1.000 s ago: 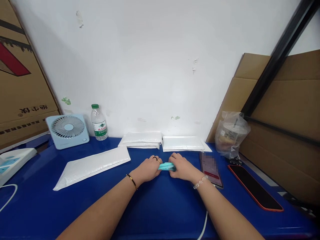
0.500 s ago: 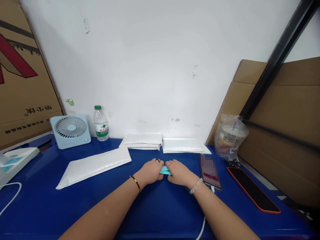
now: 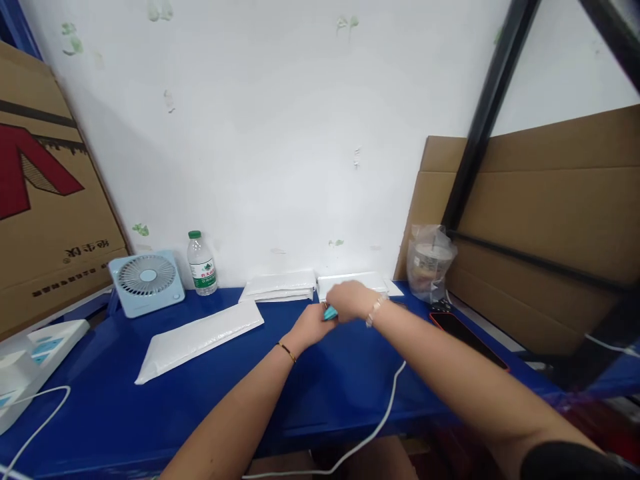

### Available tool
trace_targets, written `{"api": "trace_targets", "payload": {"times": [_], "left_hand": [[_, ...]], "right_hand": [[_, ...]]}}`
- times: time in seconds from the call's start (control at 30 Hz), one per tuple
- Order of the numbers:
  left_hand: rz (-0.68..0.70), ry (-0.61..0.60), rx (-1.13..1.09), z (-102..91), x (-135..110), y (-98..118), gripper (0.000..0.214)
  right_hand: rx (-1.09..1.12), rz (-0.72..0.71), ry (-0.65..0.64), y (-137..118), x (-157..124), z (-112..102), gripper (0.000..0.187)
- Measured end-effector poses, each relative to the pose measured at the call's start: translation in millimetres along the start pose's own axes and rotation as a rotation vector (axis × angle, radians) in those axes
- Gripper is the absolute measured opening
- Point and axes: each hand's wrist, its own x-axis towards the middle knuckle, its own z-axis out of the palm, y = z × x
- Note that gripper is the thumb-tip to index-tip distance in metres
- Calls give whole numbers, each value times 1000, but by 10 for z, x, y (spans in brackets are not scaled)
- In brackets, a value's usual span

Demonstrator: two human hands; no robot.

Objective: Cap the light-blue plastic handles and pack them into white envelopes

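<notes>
Close together near the back of the blue table, my left hand (image 3: 311, 325) and my right hand (image 3: 352, 300) are both closed around a small teal item (image 3: 330, 313). Only a sliver of it shows between the fingers, so its kind cannot be made out. My right hand is raised over the front of a white padded envelope (image 3: 357, 280) by the wall. Left of that lies a stack of white padded envelopes (image 3: 278, 286). One more padded envelope (image 3: 200, 340) rests at an angle on the table, left of my left hand.
The blue table (image 3: 115, 407) carries a light blue fan (image 3: 147, 283), a water bottle (image 3: 203, 263) and a white power strip (image 3: 47, 360). On the right stand a bagged drink cup (image 3: 430, 263) and a dark red-edged tray-like object (image 3: 467, 340). A white cable (image 3: 383, 420) hangs over the front edge.
My right hand has lifted and turned over the teal item, with its forearm swung outward. My view has shifted, and the right forearm now covers most of the phone.
</notes>
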Motion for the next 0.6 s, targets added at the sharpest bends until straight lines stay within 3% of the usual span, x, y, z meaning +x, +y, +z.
{"api": "trace_targets", "payload": {"times": [0.1, 0.2, 0.3, 0.43, 0.5, 0.6], "left_hand": [[-61, 81, -316, 109, -13, 185, 32], [-58, 177, -481, 235, -126, 301, 36], [-67, 222, -555, 332, -265, 309, 35], [-84, 133, -554, 385, -380, 268, 34], [-100, 102, -578, 370, -395, 290, 38], [-85, 155, -638, 299, -382, 372, 44]], "right_hand": [[-65, 8, 39, 42, -142, -486, 46], [119, -87, 84, 42, -275, -655, 56], [327, -216, 164, -52, -308, -427, 44], [506, -195, 296, -215, -286, 71, 35], [747, -182, 459, -217, -325, 234, 30], [1190, -120, 720, -134, -448, 401, 41]]}}
